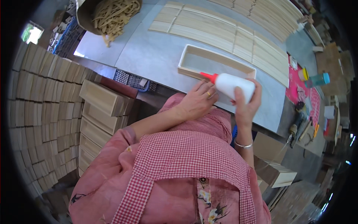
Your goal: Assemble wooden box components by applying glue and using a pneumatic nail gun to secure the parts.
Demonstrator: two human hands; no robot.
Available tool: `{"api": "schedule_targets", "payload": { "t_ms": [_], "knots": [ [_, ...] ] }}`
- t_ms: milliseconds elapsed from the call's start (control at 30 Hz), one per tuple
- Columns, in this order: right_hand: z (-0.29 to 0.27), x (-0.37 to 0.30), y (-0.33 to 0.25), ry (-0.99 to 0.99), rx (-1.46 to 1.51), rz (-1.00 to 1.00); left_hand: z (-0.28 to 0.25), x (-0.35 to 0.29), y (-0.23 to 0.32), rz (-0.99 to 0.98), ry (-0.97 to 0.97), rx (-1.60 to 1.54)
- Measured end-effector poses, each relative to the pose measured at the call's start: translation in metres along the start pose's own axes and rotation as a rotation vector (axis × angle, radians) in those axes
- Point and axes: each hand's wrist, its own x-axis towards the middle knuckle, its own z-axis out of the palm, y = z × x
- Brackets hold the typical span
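A white squeeze bottle (233, 86) with a red nozzle is in my right hand (248, 106), fingers wrapped round its body. It lies tipped almost level, and the nozzle points left over the near side of a shallow rectangular wooden frame (220, 56). My left hand (199, 100), with a ring on one finger, is closed at the near wall of that frame, just below the nozzle. The bottle and my hands hide part of the near wall. Through the frame the grey tabletop (149, 56) shows.
Pale slatted wood panels (209, 26) lie behind the frame. A bin (85, 16) of wood strips (115, 16) stands at the far left. Stacked wooden pieces (44, 112) and box frames (99, 99) rise on my left. Tools (296, 128) and a teal-lidded jar (317, 80) are at right.
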Motion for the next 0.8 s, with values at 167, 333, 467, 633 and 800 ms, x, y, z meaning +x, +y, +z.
{"api": "schedule_targets", "payload": {
  "t_ms": [167, 333, 467, 633, 800],
  "knots": [
    [0.055, 0.009, 0.012, -0.103, 0.017, -0.082, 0.004, -0.008, -0.003, -0.059, -0.014, -0.064],
    [0.062, 0.010, 0.010, -0.097, -0.044, -0.134, -0.001, -0.008, -0.006, -0.029, -0.013, -0.034],
    [0.042, 0.010, 0.005, -0.062, -0.112, -0.144, -0.003, -0.006, -0.005, -0.035, -0.028, -0.053],
    [0.005, 0.009, 0.002, 0.011, -0.195, -0.121, -0.006, -0.002, -0.002, -0.064, -0.047, -0.041],
    [-0.034, 0.005, 0.006, 0.091, -0.284, -0.132, -0.007, 0.001, -0.001, -0.044, -0.030, -0.033]
  ]
}}
